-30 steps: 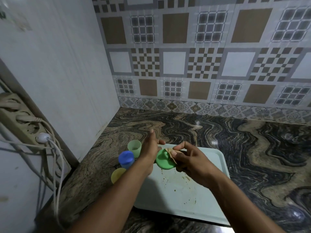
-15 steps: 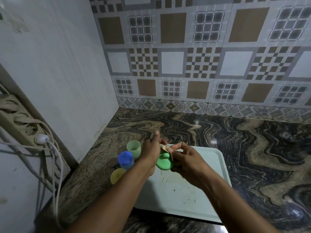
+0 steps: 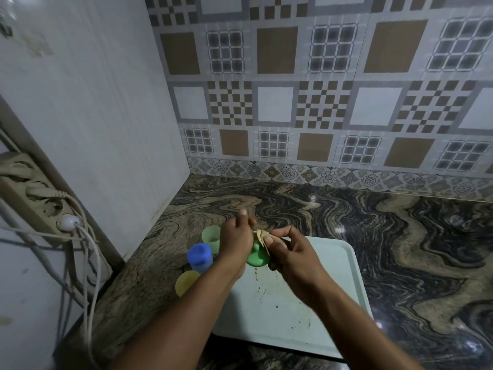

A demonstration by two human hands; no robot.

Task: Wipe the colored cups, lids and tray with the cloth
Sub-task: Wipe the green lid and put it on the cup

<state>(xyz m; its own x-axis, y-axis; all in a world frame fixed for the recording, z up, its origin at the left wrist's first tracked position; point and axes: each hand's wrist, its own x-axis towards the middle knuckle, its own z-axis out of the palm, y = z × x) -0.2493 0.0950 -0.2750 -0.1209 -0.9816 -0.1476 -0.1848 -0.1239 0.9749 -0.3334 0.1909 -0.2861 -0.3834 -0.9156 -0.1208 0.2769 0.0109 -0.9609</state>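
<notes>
Above the far-left corner of the tray (image 3: 333, 276), between our two hands: green lid (image 3: 258, 257), lifted clear of the tray, its upper edge hidden by fingers.
Left hand (image 3: 234, 243): curled round the lid's left side, thumb raised.
Right hand (image 3: 289, 252): pinching a folded tan cloth (image 3: 262, 235) against the lid's upper right edge.
Bearing for the wipe: the lid lies immediately left of our right hand with the cloth touching it, so we judge the stroke runs leftward across its face.
Off the tray, on the tabletop (image 3: 400, 236), just left of our left hand: green cup (image 3: 210, 234), blue cup (image 3: 200, 256), yellow cup (image 3: 186, 280). Our left hand is the nearer to them.
Tray: brown specks, apparently not yet wiped.
</notes>
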